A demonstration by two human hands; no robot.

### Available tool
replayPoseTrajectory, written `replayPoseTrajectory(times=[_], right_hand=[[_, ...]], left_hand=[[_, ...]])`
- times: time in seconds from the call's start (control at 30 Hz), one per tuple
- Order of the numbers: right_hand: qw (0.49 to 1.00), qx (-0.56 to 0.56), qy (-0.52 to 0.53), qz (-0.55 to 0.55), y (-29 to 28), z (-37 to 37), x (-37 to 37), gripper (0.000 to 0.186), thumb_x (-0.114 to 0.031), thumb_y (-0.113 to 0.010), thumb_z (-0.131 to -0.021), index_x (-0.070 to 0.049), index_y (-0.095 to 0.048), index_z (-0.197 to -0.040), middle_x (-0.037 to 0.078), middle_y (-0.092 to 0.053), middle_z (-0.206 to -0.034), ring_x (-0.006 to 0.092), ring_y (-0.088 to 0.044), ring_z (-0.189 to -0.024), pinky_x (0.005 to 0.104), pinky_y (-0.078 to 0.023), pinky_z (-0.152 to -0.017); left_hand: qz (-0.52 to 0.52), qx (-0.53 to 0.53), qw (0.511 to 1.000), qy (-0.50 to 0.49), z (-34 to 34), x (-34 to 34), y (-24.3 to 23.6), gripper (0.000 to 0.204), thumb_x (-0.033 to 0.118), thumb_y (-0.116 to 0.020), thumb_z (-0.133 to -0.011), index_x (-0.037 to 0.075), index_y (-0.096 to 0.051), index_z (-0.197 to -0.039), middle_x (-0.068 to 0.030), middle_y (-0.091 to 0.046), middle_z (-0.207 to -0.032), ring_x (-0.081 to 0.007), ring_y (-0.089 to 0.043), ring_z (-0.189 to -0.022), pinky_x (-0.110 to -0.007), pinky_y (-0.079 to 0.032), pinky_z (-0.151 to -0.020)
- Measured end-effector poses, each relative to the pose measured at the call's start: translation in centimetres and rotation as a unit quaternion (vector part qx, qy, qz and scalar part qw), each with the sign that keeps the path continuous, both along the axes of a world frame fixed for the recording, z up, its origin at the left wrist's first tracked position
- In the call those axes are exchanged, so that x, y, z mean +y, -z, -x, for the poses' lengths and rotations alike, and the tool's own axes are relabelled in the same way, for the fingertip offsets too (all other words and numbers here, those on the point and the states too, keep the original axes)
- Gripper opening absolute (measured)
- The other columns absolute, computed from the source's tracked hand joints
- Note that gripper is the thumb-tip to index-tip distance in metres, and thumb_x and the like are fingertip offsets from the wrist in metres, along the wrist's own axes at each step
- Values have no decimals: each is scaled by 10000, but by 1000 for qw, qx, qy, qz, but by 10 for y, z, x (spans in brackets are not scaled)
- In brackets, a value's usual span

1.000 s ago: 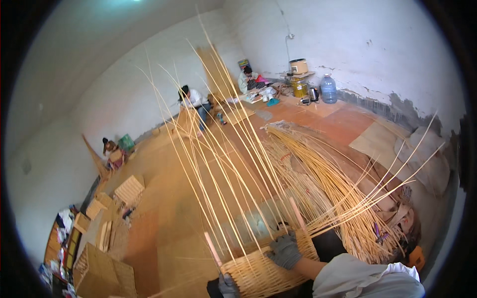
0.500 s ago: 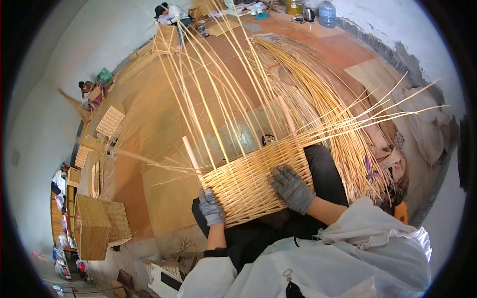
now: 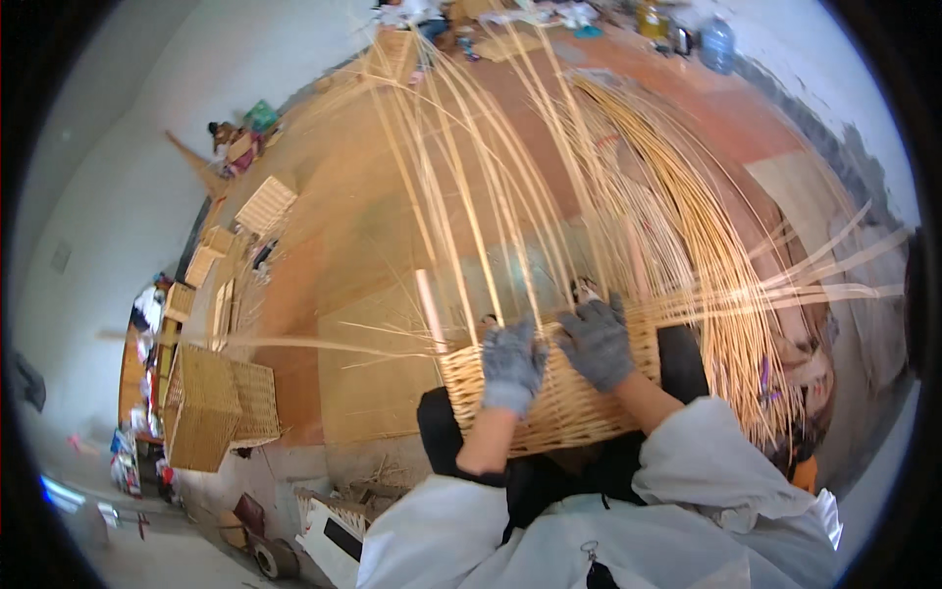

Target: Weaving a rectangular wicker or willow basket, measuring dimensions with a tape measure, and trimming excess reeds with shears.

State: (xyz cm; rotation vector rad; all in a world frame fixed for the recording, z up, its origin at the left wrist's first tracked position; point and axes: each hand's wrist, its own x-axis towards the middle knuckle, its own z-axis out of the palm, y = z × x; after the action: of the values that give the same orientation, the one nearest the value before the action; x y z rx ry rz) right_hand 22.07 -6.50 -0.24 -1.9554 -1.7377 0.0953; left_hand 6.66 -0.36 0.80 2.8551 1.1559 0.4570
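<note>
A pale wicker basket (image 3: 564, 417) rests on my lap, its flat woven side facing me. Long loose willow rods (image 3: 478, 236) rise from its upper edge, and a thick peeled stick (image 3: 430, 312) stands at its left corner. My grey-gloved left hand (image 3: 512, 367) lies on the weave left of the middle, its fingers stretched up over the upper edge. Beside it, my gloved right hand (image 3: 597, 344) spreads its fingers at the same edge, among the rods. Both sets of fingertips are partly hidden and slightly blurred.
Right of the basket lies a large bundle of willow rods (image 3: 702, 245). Thin rod ends (image 3: 785, 294) stick out sideways. At the left stand a big wicker basket (image 3: 201, 407) and smaller baskets (image 3: 265, 206). A person (image 3: 412, 12) sits at the back near a blue water bottle (image 3: 717, 45).
My left hand has left the basket's left edge and moved right and up onto the weave. My right hand has slid up to the upper edge. The whole view has shifted.
</note>
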Motion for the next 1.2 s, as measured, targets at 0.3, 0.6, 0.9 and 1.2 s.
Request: replayPoseTrajectory(times=[0.3, 0.6, 0.9, 1.2], right_hand=[[989, -96, -11, -115, -14, 14, -13, 388, -123, -681, -738, -44, -594, -1107, 165, -576, -1080, 306, -516, -1063, 438, -388, -942], [965, 244, -98, 17, -47, 85, 36, 277, -154, -666, -830, -15, -610, -1062, 118, -642, -929, 195, -616, -805, 301, -503, -737], [966, 242, -82, 41, -40, 115, 61, 238, -196, -518, -927, 12, -622, -977, 136, -615, -847, 210, -609, -743, 302, -495, -684], [963, 251, -95, -5, -42, 114, 54, 345, -315, -546, -914, 10, -634, -992, 144, -631, -906, 230, -604, -809, 322, -472, -758]], left_hand=[[305, -567, 713, -278, 122, -3, 50, 396, 87, -671, -814, 23, -538, -1182, -23, -564, -922, -127, -519, -832, -258, -464, -785], [130, -352, 926, 26, 105, 110, 22, 527, 253, -772, -687, 155, -580, -1168, -83, -552, -1016, -236, -560, -873, -344, -464, -831], [178, -346, 920, 43, 70, 177, -9, 600, 244, -696, -769, 27, -405, -1246, -198, -526, -1083, -319, -541, -1046, -375, -444, -926], [437, -683, 563, -160, 130, 44, 27, 496, 182, -688, -791, 46, -521, -1238, -155, -602, -1110, -234, -594, -917, -338, -472, -858]])
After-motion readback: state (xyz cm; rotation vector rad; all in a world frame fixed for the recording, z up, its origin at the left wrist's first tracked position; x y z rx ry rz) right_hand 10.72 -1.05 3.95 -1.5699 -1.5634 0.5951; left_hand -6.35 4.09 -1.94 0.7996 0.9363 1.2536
